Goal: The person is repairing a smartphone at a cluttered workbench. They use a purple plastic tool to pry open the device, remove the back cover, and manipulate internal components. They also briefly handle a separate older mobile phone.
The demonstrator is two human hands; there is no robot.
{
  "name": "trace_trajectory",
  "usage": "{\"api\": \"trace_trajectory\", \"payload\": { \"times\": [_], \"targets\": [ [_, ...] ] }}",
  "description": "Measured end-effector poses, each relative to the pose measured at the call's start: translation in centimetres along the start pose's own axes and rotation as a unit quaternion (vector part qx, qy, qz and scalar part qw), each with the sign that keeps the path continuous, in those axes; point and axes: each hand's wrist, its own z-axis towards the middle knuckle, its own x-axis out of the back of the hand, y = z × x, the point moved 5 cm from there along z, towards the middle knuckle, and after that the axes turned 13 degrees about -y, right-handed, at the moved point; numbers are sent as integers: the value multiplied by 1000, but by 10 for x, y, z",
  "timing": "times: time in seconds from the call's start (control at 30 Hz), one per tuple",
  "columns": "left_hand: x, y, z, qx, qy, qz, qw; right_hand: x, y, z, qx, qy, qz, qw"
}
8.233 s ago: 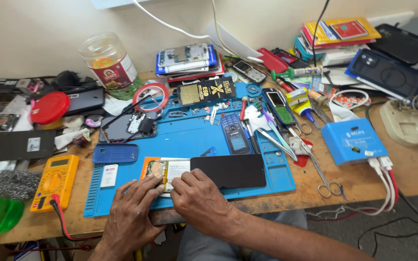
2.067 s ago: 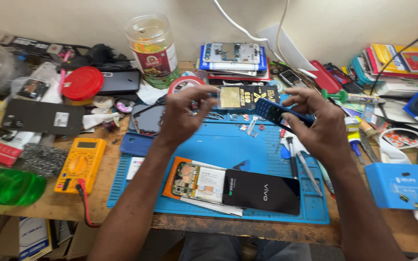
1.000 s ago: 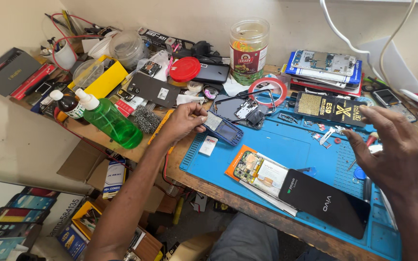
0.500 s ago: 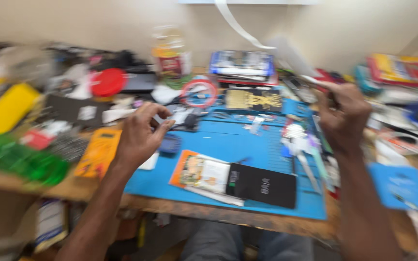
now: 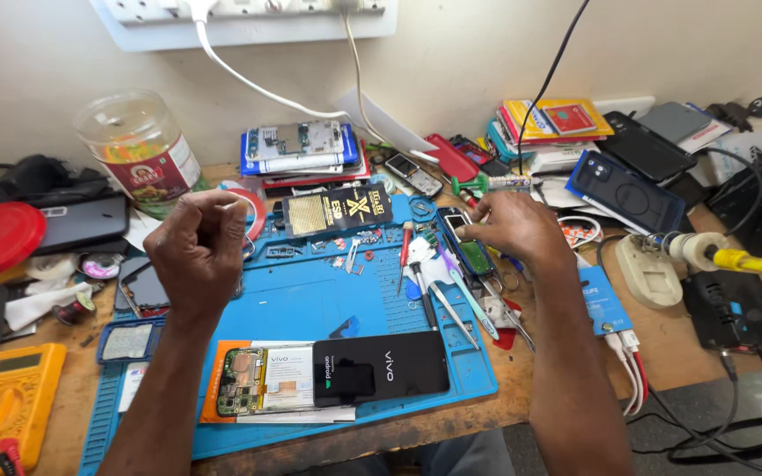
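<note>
Cluttered wooden bench, blue silicone repair mat: left hand fisted, apparently empty; right hand reaching among tools, grip unclear; picking next.

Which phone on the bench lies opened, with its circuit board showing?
The opened phone at the blue mat's front edge, its black back cover lifted aside; others look closed.

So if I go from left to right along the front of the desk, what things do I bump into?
Yellow multimeter → opened phone → black phone screen → tweezers → blue box → black adapter.
</note>
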Motion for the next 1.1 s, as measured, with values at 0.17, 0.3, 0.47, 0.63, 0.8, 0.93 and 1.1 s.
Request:
{"api": "trace_trajectory", "payload": {
  "times": [0.17, 0.3, 0.47, 0.63, 0.8, 0.93, 1.1],
  "targets": [
    [-5, -12, -12, -34, -25, 15, 999, -26, -3, 3, 106, 6, -20, 994],
    [-9, -11, -15, -53, -49, 24, 997, -39, -4, 12, 73, -35, -65, 995],
    [-11, 0, -13, -77, -64, 41, 994, -29, -13, 12, 62, -57, 4, 996],
    [-14, 7, -12, -101, -70, 38, 992, -17, -34, -8, 51, -30, -2, 998],
    [-45, -5, -15, 69, -248, -210, 943, 16, -64, -53, 69, 68, 88, 991],
    [-82, -2, -31, 202, -392, -456, 773, 23, -128, -71, 262, 91, 96, 956],
    [-92, 1, -38, 282, -278, -670, 628, 2, -206, -60, 399, 178, -6, 899]
  ]
}}
